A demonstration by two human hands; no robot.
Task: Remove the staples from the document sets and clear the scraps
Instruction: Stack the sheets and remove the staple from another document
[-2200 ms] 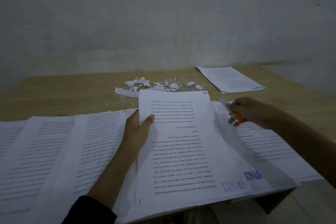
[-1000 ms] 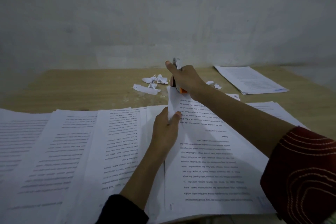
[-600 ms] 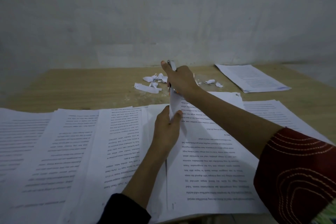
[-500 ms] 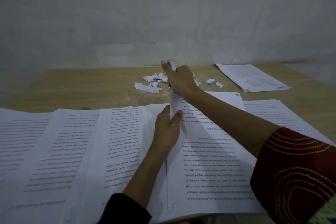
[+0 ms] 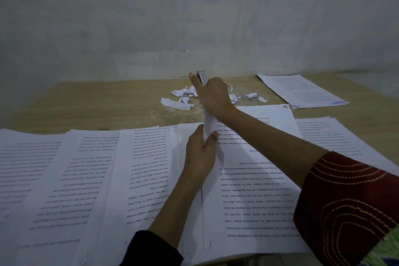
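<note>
The doc set (image 5: 248, 179) lies on the table (image 5: 97, 103) w/ its print upside down to the camera, its far-left corner pulled up into a narrow fold. L hand (image 5: 200, 153) pinches that fold btwn thumb and curled fingers, at the doc set's left edge. R hand (image 5: 213, 95) is at the top of the same fold, just past the doc set's far-left corner. Its fingers are wrapped round a metal tool (image 5: 202, 76) (only the silver end shows, so can't tell what the working end touches), w/ the index finger straight along it. The R arm, in a red stitched sleeve (image 5: 345, 211), crosses over the doc set from its near-right side. Scraps (image 5: 179, 103) of torn white paper sit just beyond the doc set's far edge, scattered either side of the R hand. Left of the doc set are overlapping printed sheets (image 5: 86, 179), touching it. Right of it, more sheets (image 5: 334, 138) lie partly under it. A separate stack (image 5: 302, 90) lies just beyond its far-right corner.
</note>
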